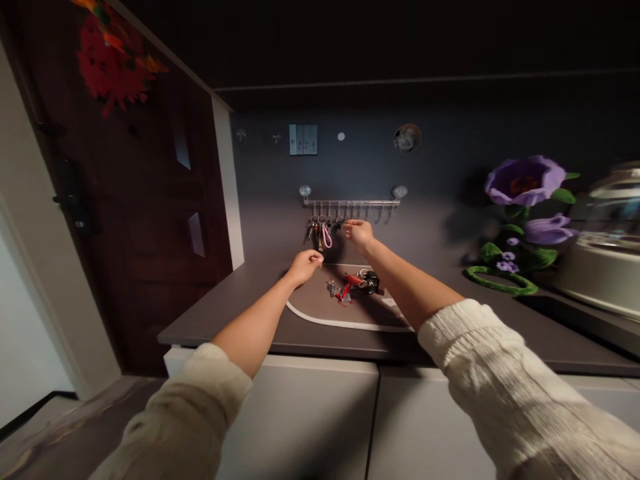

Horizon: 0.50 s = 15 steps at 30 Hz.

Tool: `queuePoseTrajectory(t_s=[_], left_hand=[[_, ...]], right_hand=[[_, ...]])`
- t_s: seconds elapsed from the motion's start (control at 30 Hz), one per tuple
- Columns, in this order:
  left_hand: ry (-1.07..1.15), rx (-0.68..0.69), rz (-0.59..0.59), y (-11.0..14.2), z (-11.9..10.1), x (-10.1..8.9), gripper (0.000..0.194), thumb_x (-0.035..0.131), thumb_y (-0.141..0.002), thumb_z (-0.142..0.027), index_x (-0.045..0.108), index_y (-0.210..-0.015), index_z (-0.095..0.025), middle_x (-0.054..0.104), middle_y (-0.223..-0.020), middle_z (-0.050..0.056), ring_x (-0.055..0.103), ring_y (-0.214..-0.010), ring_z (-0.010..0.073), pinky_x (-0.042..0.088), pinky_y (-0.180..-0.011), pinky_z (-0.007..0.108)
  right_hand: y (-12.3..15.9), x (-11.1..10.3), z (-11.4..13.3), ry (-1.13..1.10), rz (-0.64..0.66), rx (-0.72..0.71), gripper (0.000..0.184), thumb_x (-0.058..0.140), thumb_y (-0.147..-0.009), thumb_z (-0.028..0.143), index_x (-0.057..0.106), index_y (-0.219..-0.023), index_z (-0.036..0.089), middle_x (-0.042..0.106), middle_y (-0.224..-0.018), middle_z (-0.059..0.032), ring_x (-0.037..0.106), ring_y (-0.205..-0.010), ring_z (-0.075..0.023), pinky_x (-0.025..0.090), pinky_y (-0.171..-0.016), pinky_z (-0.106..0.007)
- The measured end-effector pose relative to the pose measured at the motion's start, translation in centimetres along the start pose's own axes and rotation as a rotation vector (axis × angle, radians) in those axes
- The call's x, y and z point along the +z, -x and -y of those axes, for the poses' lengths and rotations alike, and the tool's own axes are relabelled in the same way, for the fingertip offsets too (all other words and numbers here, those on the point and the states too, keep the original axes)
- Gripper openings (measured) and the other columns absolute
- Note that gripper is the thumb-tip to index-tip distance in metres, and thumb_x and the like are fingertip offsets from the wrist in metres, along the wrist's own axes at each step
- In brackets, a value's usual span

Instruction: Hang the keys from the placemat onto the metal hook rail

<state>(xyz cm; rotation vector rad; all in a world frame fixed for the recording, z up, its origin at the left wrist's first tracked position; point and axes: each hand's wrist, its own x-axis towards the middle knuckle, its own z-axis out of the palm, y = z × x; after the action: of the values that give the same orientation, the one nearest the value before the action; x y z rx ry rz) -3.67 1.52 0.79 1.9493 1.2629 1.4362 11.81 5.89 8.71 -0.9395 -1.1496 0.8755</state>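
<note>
A metal hook rail (353, 203) is fixed to the dark wall, with several bunches of keys (320, 230) and a pink loop (327, 235) on its left hooks. My right hand (359, 233) is raised just below the rail, its fingers pinched beside a small dark key ring (339, 224); whether they grip it is unclear. Lower down and to the left, my left hand (305, 266) hovers over the mat with curled fingers, and anything inside them is hidden. On the white-edged mat (320, 320) lies a pile of keys with red and black pieces (357, 283), between my forearms.
Purple plush flowers (525, 183) with a green ring base and a white appliance with a clear top (605, 260) stand on the right of the counter (220, 307). A dark red door (155, 220) is at the left. A switch panel (303, 140) sits above the rail.
</note>
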Motion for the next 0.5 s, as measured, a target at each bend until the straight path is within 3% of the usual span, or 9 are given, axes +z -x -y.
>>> queuePoseTrajectory(t_s=[0.13,0.27,0.5], left_hand=[[0.08,-0.032,0.067,0.3,-0.5,-0.3,0.012,0.058,-0.069,-0.017,0.062,-0.079,-0.011,0.06,-0.066,0.001,0.049,-0.059,0.0083,0.038,-0.058,0.02],[0.09,-0.051,0.185,0.6,-0.6,-0.6,0.015,0.06,-0.068,-0.017,0.063,-0.082,-0.011,0.06,-0.068,0.001,0.048,-0.06,0.0079,0.038,-0.059,0.021],[0.056,-0.028,0.347,0.7,0.0,-0.6,0.021,0.062,-0.068,-0.02,0.064,-0.087,-0.011,0.059,-0.068,0.0,0.048,-0.061,0.0073,0.039,-0.063,0.023]], right_hand=[[2.2,-0.7,-0.1,-0.006,0.062,-0.015,0.01,0.056,-0.065,0.007,0.053,-0.072,0.014,0.056,-0.065,0.0007,0.046,-0.052,-0.0048,0.038,-0.051,-0.018],[4.6,-1.7,-1.7,0.082,0.168,-0.049,0.009,0.054,-0.069,0.01,0.054,-0.078,0.013,0.06,-0.07,-0.0013,0.05,-0.057,-0.0061,0.041,-0.057,-0.02],[6.8,-4.2,-4.4,0.591,0.338,-0.238,0.015,0.052,-0.076,0.017,0.059,-0.089,0.013,0.065,-0.079,-0.0048,0.057,-0.071,-0.011,0.043,-0.071,-0.025]])
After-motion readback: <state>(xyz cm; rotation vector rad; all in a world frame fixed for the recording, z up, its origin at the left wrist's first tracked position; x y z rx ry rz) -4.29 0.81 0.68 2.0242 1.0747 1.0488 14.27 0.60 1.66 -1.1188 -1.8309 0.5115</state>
